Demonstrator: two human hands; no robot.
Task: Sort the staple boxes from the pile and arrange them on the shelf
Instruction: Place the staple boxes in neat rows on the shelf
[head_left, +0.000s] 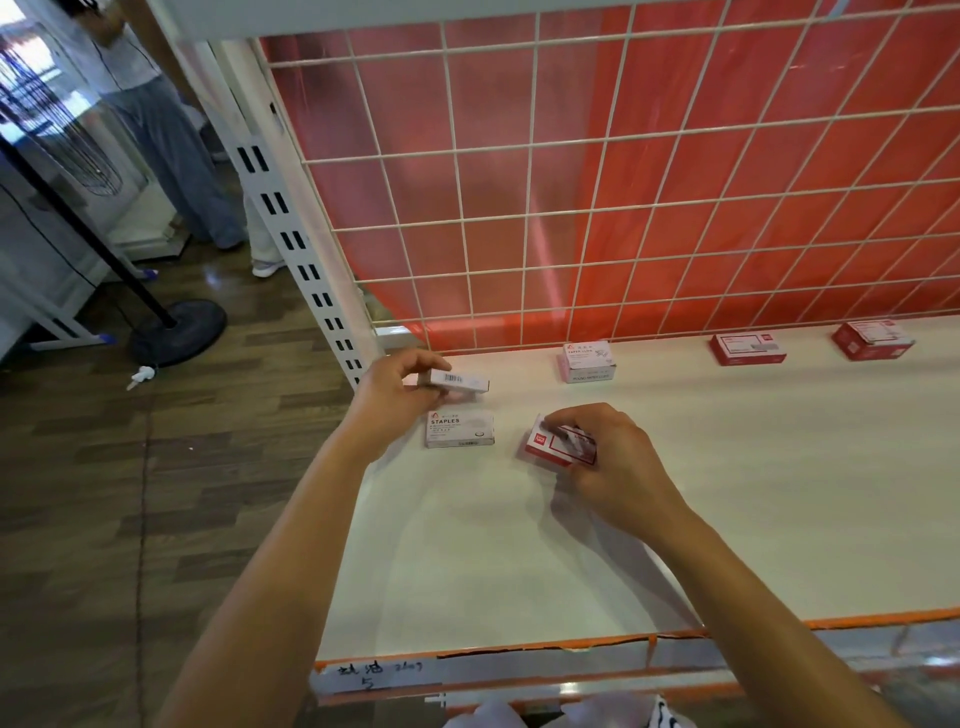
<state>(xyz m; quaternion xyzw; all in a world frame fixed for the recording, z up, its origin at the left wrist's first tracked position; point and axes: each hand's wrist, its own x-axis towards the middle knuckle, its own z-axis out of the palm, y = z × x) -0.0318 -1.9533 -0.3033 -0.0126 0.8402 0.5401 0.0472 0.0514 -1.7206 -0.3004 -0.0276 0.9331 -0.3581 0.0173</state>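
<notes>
My left hand (400, 387) grips a small white box with a barcode (460, 381) just above the cream shelf (727, 493), near its back left corner. In front of it a white box marked STAPLES (460, 428) lies flat on the shelf. My right hand (605, 452) holds a red and white staple box (558, 447) against the shelf, fingers curled over its top. Along the back stand a white paper clip box (589, 362) and two red boxes (747, 349), (872, 339).
A white wire grid (571, 182) backs the shelf in front of a red panel. A slotted white upright (306, 249) marks the left end. The orange-taped front edge (519, 649) carries a handwritten label. A person's legs (176, 156) and a black stand base (179, 332) are on the wooden floor at left.
</notes>
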